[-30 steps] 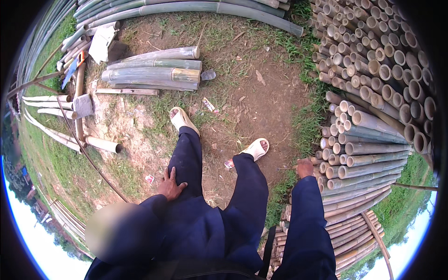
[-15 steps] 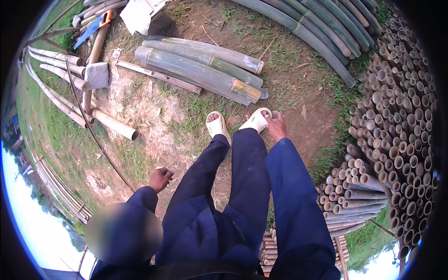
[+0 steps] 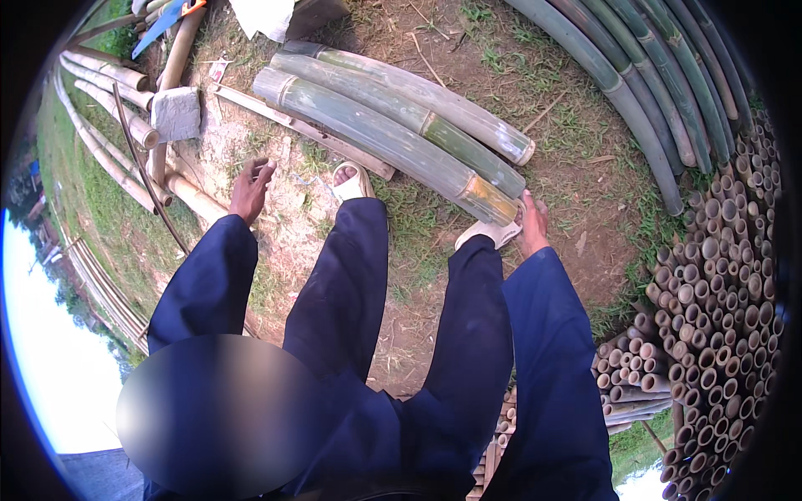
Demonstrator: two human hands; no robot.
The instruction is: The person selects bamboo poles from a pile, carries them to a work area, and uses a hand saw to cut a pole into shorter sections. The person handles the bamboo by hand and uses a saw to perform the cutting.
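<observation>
Three thick green-grey bamboo lengths (image 3: 376, 138) lie side by side on the ground, slanting across in front of my feet. The front one has a yellow-brown end (image 3: 489, 199). My right hand (image 3: 533, 227) is at the right ends of the front and middle lengths, fingers pointing away from me, slightly bent and apart. Its fingertips look to be at the cut ends, but no firm hold shows. Off to the left, my left hand (image 3: 251, 192) hangs in the air over the dirt, empty, with half-curled fingers apart.
A thin wooden strip (image 3: 301, 129) lies along the bamboo's near side. Further left are a grey block (image 3: 176, 115), pale poles (image 3: 113, 104) and a blue saw (image 3: 160, 27) with an orange handle. Green poles (image 3: 622, 92) curve at the upper right; stacked bamboo ends (image 3: 718, 292) fill the right.
My left hand has risen forward and left. The right hand has come up to the bamboo ends. My feet stand wider apart, and the view has shifted, bringing the bamboo closer.
</observation>
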